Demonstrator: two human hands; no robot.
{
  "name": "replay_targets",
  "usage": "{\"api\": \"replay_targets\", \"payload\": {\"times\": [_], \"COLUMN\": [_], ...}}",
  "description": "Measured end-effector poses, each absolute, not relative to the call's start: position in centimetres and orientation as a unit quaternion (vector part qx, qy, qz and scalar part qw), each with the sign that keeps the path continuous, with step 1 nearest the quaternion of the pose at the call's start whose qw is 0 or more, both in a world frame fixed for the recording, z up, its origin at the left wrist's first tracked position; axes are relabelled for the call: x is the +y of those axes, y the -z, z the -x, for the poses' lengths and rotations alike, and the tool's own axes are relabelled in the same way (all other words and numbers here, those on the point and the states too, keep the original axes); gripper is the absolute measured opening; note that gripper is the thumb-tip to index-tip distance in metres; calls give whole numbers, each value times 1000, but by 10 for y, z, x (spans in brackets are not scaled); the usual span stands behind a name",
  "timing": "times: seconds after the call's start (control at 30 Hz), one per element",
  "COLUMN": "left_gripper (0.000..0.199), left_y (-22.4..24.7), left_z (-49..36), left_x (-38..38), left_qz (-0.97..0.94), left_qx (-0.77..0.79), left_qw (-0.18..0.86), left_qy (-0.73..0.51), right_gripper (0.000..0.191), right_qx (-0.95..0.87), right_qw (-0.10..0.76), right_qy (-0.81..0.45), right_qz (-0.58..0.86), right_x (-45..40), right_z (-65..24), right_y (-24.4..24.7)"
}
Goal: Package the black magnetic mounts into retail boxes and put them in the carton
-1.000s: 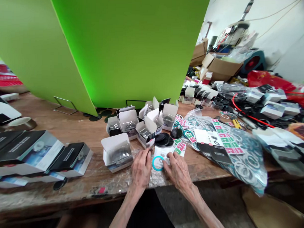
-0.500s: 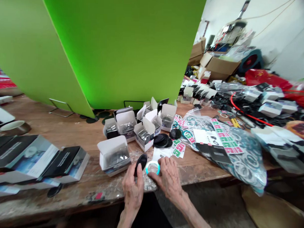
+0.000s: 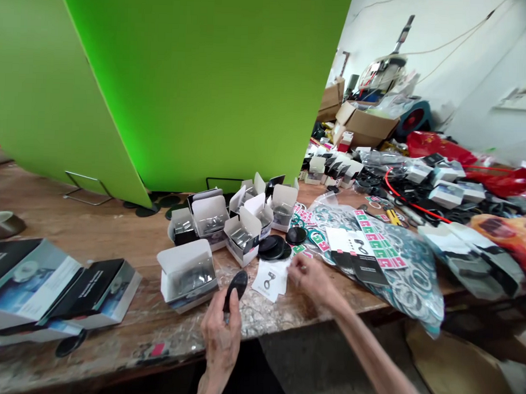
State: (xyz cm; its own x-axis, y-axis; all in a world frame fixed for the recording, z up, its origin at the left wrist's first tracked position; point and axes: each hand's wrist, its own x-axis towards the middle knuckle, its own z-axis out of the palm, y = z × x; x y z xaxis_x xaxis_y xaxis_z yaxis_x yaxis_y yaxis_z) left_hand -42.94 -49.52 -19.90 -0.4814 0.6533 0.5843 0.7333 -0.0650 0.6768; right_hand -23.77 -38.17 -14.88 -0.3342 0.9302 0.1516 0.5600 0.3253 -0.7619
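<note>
My left hand (image 3: 222, 322) is closed around a black round disc (image 3: 236, 289), held tilted on edge above the bench's front. My right hand (image 3: 311, 279) is beside the white printed sheets (image 3: 267, 280), near the pink and green stickers (image 3: 302, 250). Its fingers are curled in and slightly blurred; whatever is between them is hidden. Several black discs (image 3: 273, 247) lie stacked just behind the sheets. An open small box (image 3: 190, 275) with a clear plastic insert stands left of my left hand.
More open boxes (image 3: 242, 236) are clustered behind. Closed printed boxes (image 3: 98, 292) sit at left. A plastic bag of rings (image 3: 419, 294) lies at right, with a printed card (image 3: 356, 255) and sticker strips on it. Green panels (image 3: 206, 91) stand at the back.
My right hand has moved right and back, off the turquoise-lit white ring, which no longer shows. The printed sheets are now uncovered. My left hand still holds the disc. The view has shifted slightly.
</note>
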Motion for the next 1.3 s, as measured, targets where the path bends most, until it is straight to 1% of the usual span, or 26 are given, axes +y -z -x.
{"api": "replay_targets", "payload": {"times": [0.13,0.23,0.33,0.43,0.5,0.57,0.6,0.77,0.93,1.07,1.13,1.2,1.3], "left_gripper": [26,24,22,22,23,24,24,28,30,32,34,35,36], "left_y": [201,201,200,199,198,198,197,193,189,189,189,186,178], "left_z": [428,426,425,423,423,423,423,423,424,422,420,417,410], "left_x": [-494,-494,-495,-496,-496,-496,-497,-501,-506,-509,-513,-516,-516], "left_qz": [499,487,474,470,464,456,453,463,457,441,419,381,307], "left_qx": [-687,-691,-702,-704,-702,-702,-702,-693,-689,-688,-679,-654,-598], "left_qw": [45,52,39,19,4,-13,-19,-53,-91,-118,-157,-227,-340], "left_qy": [526,532,530,532,540,546,549,550,554,565,582,613,657], "right_gripper": [20,20,14,13,22,31,33,25,12,14,16,16,19], "right_qx": [-725,-723,-750,-821,-862,-861,-850,-809,-792,-790,-784,-766,-734], "right_qw": [311,331,339,291,252,235,233,244,331,348,361,376,381], "right_qy": [-263,-193,-150,-158,-98,-54,-50,-86,-170,-190,-180,-186,-263], "right_qz": [556,575,548,465,429,448,470,527,483,468,472,486,496], "right_x": [-307,-287,-316,-372,-402,-416,-418,-410,-415,-415,-415,-416,-425], "right_z": [191,176,191,223,244,258,262,266,265,260,256,253,250], "right_y": [119,107,115,144,164,178,182,185,182,171,162,151,139]}}
